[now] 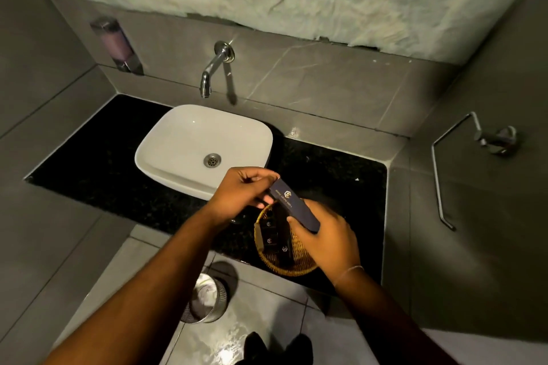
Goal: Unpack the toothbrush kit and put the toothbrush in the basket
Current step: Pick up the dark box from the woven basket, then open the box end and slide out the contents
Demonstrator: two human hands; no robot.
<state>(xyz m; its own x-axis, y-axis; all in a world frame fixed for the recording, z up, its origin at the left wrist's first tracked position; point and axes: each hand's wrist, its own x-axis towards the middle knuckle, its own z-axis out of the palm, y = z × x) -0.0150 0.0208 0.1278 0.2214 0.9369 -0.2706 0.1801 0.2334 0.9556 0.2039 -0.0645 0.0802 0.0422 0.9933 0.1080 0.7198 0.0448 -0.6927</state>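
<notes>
The toothbrush kit point(293, 204) is a long dark blue box with a gold logo, held slanted above the basket. My left hand point(240, 191) pinches its upper end with fingers and thumb. Around its lower end my right hand point(323, 235) is wrapped. The box looks closed and no toothbrush shows. Below both hands a round woven basket point(274, 264) sits on the black counter, with several small dark packets inside; my right hand hides part of it.
A white basin point(184, 145) stands on the black counter point(98, 163) to the left, under a wall tap point(215, 68). A soap dispenser point(117, 44) hangs at the left wall, a towel ring point(474, 151) at the right. A metal bin point(206, 299) stands on the floor.
</notes>
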